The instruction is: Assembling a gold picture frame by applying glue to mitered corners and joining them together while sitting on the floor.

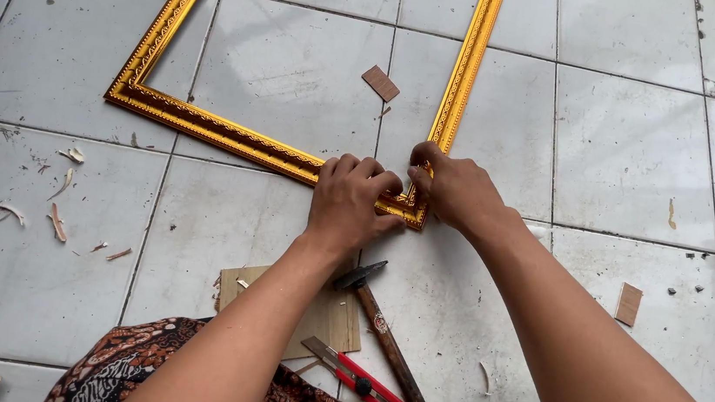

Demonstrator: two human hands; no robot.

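white floor tiles (625,139), scuffed and speckled, wood shavings (34,205) at 9 o'clock. gold picture frame (207,125) lies flat on the tiles, upper part running out of view at 12; its near corner sits dead centre under both hands. left hand (348,204) curled over the bottom rail at the corner, fingers bent and pressing down. right hand (455,188) pinching the side rail just beside it, thumb and fingertips on the moulding. reads as squaring or closing the corner joint; next move likely needs the joint held tight and flush while one hand frees up. hammer (388,335) at 6 o'clock, head near the left wrist, red cutter (357,383) beside it, both untouched. frame: ornate beaded gilt moulding, thin, no glass or backing inside.
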